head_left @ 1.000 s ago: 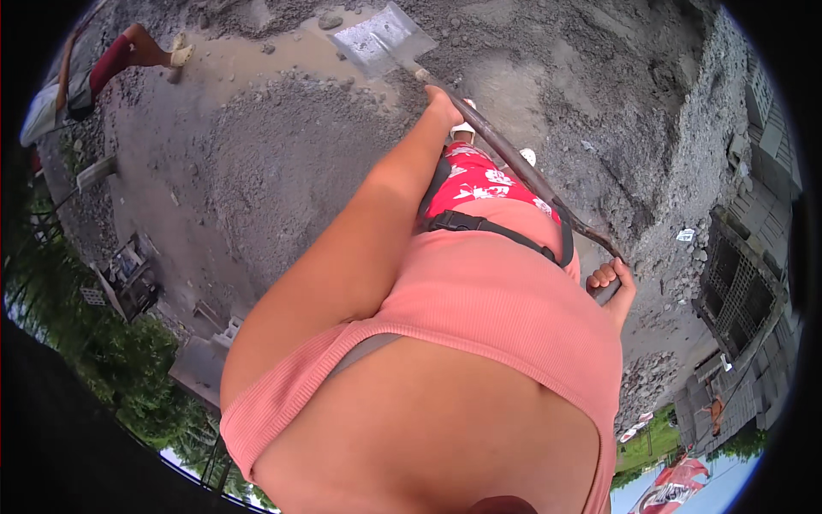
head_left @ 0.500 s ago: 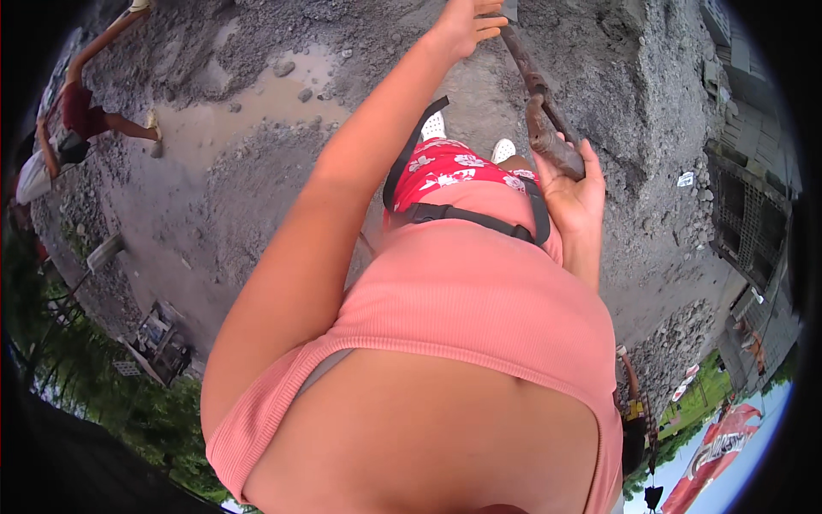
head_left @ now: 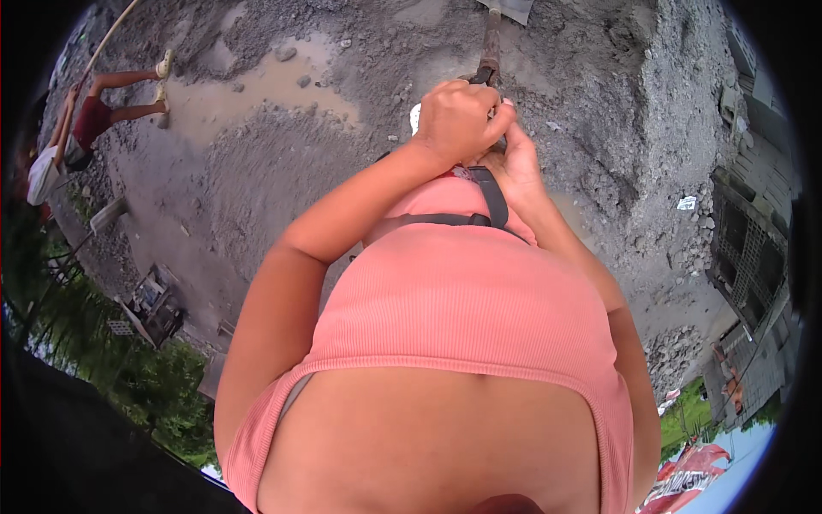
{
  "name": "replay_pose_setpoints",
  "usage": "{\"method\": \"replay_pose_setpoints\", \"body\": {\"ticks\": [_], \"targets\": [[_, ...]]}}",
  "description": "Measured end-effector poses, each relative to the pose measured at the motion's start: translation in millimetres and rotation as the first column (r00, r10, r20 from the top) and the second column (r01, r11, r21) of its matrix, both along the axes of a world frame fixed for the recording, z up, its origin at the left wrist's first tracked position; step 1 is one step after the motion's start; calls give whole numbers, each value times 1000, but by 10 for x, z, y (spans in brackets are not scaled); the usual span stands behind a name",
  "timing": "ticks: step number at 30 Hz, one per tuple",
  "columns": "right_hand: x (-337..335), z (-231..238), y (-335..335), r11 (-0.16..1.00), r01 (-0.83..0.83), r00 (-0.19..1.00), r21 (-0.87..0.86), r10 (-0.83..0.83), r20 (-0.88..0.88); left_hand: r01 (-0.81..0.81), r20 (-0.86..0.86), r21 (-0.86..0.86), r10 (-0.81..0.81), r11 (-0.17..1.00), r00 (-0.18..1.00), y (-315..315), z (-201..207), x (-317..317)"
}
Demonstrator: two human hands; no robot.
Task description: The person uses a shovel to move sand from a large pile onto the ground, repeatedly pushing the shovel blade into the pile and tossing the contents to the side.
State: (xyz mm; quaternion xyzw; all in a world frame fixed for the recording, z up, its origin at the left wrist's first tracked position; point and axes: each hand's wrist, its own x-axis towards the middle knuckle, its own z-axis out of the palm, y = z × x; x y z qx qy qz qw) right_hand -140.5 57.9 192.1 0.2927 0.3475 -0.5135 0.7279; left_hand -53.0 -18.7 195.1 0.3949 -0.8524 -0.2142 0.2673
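A shovel with a brown, worn shaft [head_left: 491,44] points away from me, the edge of its flat grey blade [head_left: 515,8] just showing at the top of the view. My left hand [head_left: 458,122] is closed in a fist round the near part of the shaft. Close beside it, my right hand [head_left: 516,163] wraps the handle end from below and the right. Between them the two hands hide most of the grip, in front of my waist.
Wet grey gravel and mud [head_left: 591,128] surround me, with a brown puddle [head_left: 257,107] ahead to the left. At the far left another person [head_left: 90,120] in dark red shorts holds a long pole [head_left: 107,38]. Concrete lattice blocks [head_left: 749,227] stand at the right.
My left hand has come back from far up the shaft to beside my right hand and closed. The shovel has swung leftward and become straighter. The other person's pole and legs have shifted.
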Motion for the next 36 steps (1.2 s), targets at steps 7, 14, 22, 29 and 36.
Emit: {"method": "replay_pose_setpoints", "body": {"ticks": [7,14,22,29,36], "targets": [[-269,-7,-117,993,-25,969,-111,-3,-246,-19,-71,-153,8,988,997,-157,123,-317],[-640,67,-13,957,225,908,-186,-275,-316,89,-220,-311,-163,946,962,-146,133,-750],[-731,16,119,912,318,875,-259,-387,-289,243,-223,-361,-336,900,915,-67,49,-920],[-458,-120,259,913,387,869,-125,-407,-281,321,-169,-301,-381,898,909,81,-86,-700],[-193,-314,519,900,434,866,-50,-431,-255,393,-87,-188,-414,900,906,378,-217,-448]]}}
